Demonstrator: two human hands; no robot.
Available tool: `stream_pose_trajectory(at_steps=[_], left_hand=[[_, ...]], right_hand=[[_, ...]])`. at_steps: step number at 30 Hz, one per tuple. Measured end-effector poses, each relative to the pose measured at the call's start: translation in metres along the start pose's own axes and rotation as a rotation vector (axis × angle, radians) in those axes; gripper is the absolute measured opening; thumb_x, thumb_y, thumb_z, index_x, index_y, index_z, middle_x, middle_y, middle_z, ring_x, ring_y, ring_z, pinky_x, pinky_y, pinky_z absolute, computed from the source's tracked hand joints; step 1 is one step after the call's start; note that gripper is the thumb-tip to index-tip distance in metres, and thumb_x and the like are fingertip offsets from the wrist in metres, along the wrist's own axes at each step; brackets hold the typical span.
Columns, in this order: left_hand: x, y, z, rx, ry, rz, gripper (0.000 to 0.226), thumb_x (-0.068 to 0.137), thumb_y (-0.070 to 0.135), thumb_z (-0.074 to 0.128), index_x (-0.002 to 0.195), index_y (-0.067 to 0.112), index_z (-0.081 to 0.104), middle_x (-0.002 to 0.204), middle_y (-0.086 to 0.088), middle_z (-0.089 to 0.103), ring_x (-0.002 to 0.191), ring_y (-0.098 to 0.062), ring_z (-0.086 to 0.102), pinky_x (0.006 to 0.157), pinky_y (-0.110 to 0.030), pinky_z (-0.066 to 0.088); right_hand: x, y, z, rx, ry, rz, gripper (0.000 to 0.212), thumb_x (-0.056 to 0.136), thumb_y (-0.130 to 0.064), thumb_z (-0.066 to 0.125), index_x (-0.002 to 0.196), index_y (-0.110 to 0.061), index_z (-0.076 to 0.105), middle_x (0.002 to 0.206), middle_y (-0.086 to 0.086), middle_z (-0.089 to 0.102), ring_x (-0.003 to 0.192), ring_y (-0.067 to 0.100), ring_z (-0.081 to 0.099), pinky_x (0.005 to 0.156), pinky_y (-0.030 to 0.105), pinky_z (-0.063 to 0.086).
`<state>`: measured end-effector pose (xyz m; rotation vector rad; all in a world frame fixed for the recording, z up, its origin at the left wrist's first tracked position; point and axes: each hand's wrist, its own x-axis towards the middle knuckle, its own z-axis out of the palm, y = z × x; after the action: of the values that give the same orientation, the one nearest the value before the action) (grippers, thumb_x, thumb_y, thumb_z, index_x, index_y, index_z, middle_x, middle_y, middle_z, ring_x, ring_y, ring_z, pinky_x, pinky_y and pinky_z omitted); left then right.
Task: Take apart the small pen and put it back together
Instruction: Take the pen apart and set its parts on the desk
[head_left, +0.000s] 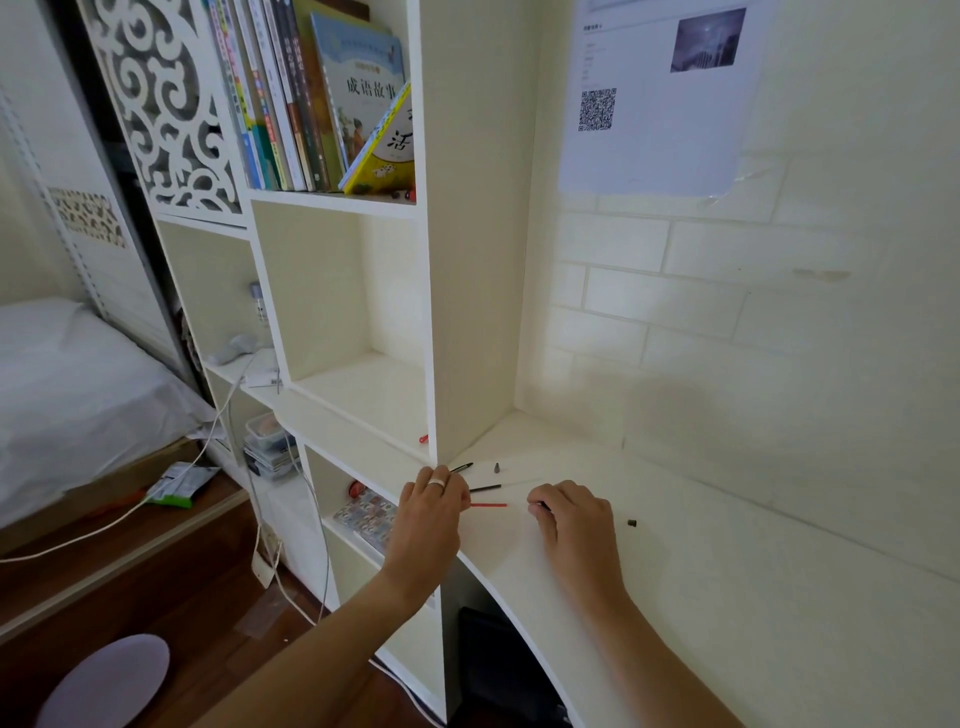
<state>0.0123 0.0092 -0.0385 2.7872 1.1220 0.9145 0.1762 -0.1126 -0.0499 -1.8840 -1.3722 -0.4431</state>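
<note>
Parts spread apart on desk (701, 597) for easy sorting | our left hand (434, 506) pinched red refill (488, 504) | right hand (576, 519) gripped a dark piece (544, 505) | black cap (632, 523) parked right

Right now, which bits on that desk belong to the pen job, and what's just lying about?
Pen job: red refill, black refill, black pen piece, cone tip, small black cap.

Lying about: books, QR-code sheet, white cable.

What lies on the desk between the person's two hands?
In the head view, a thin red rod lies between the left hand and right hand, one end at the left fingertips; the remaining desk is bare.
</note>
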Motion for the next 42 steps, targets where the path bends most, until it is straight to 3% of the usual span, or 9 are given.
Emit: stream_pose_trajectory(at_steps=[5, 11, 17, 25, 28, 33, 38, 42], left_hand=[[0.001, -0.002, 0.002, -0.002, 0.016, -0.018, 0.029, 0.079, 0.004, 0.078, 0.092, 0.023, 0.059, 0.097, 0.004, 0.060, 0.087, -0.016, 0.049, 0.076, -0.029, 0.051], [0.000, -0.002, 0.002, 0.005, 0.008, -0.007, 0.033, 0.075, 0.004, 0.082, 0.091, 0.023, 0.060, 0.096, 0.004, 0.060, 0.086, -0.016, 0.050, 0.075, -0.029, 0.051], [-0.003, -0.007, -0.001, 0.021, 0.005, 0.033, 0.035, 0.074, 0.002, 0.081, 0.090, 0.023, 0.059, 0.095, 0.004, 0.060, 0.086, -0.017, 0.051, 0.076, -0.030, 0.048], [-0.002, 0.015, 0.000, 0.014, 0.048, 0.172, 0.020, 0.085, 0.001, 0.069, 0.087, 0.019, 0.060, 0.092, 0.000, 0.061, 0.086, -0.021, 0.056, 0.073, -0.033, 0.049], [-0.004, 0.025, 0.002, -0.071, 0.023, 0.198, 0.009, 0.094, 0.012, 0.064, 0.089, 0.018, 0.060, 0.091, 0.001, 0.061, 0.084, -0.019, 0.057, 0.073, -0.032, 0.049], [-0.003, 0.030, 0.002, -0.454, -0.083, 0.024, 0.002, 0.099, 0.013, 0.057, 0.099, 0.013, 0.060, 0.095, -0.003, 0.060, 0.084, -0.018, 0.057, 0.076, -0.033, 0.051], [-0.008, 0.023, -0.002, -0.630, -0.082, -0.051, 0.021, 0.094, -0.002, 0.055, 0.102, 0.015, 0.065, 0.094, 0.004, 0.070, 0.090, -0.004, 0.064, 0.080, -0.020, 0.053], [-0.006, 0.021, -0.004, -0.700, -0.074, -0.137, 0.015, 0.093, 0.005, 0.064, 0.102, 0.018, 0.064, 0.090, 0.009, 0.071, 0.087, -0.001, 0.066, 0.079, -0.012, 0.053]], right_hand=[[0.001, -0.002, 0.001, -0.021, 0.014, 0.033, 0.020, 0.096, -0.026, 0.045, 0.087, -0.030, 0.062, 0.078, -0.012, 0.057, 0.074, 0.013, 0.054, 0.078, 0.033, 0.036], [0.001, -0.001, 0.002, 0.015, -0.011, 0.031, 0.016, 0.095, -0.018, 0.054, 0.087, -0.029, 0.062, 0.080, -0.012, 0.055, 0.075, 0.014, 0.054, 0.078, 0.033, 0.036], [0.000, -0.001, 0.003, 0.055, -0.039, -0.017, 0.015, 0.097, -0.020, 0.053, 0.090, -0.029, 0.063, 0.084, -0.014, 0.058, 0.080, 0.012, 0.055, 0.080, 0.031, 0.037], [0.002, -0.003, 0.002, 0.063, -0.127, -0.069, 0.016, 0.098, -0.029, 0.050, 0.094, -0.032, 0.066, 0.088, -0.015, 0.061, 0.086, 0.008, 0.056, 0.084, 0.030, 0.039], [0.001, -0.004, 0.001, 0.082, -0.155, -0.097, 0.017, 0.098, -0.031, 0.051, 0.098, -0.032, 0.067, 0.091, -0.015, 0.063, 0.088, 0.006, 0.058, 0.085, 0.028, 0.039], [0.001, -0.006, 0.002, 0.132, -0.174, -0.072, 0.015, 0.092, -0.020, 0.069, 0.103, -0.027, 0.062, 0.092, -0.014, 0.063, 0.089, 0.007, 0.057, 0.086, 0.028, 0.041], [0.000, -0.007, -0.001, 0.145, -0.191, -0.068, 0.020, 0.092, -0.006, 0.062, 0.097, -0.024, 0.057, 0.090, -0.011, 0.057, 0.087, 0.009, 0.052, 0.085, 0.031, 0.041], [-0.001, -0.008, -0.001, 0.124, -0.177, -0.097, 0.024, 0.093, -0.002, 0.057, 0.100, -0.025, 0.059, 0.093, -0.011, 0.058, 0.088, 0.008, 0.052, 0.084, 0.030, 0.042]])
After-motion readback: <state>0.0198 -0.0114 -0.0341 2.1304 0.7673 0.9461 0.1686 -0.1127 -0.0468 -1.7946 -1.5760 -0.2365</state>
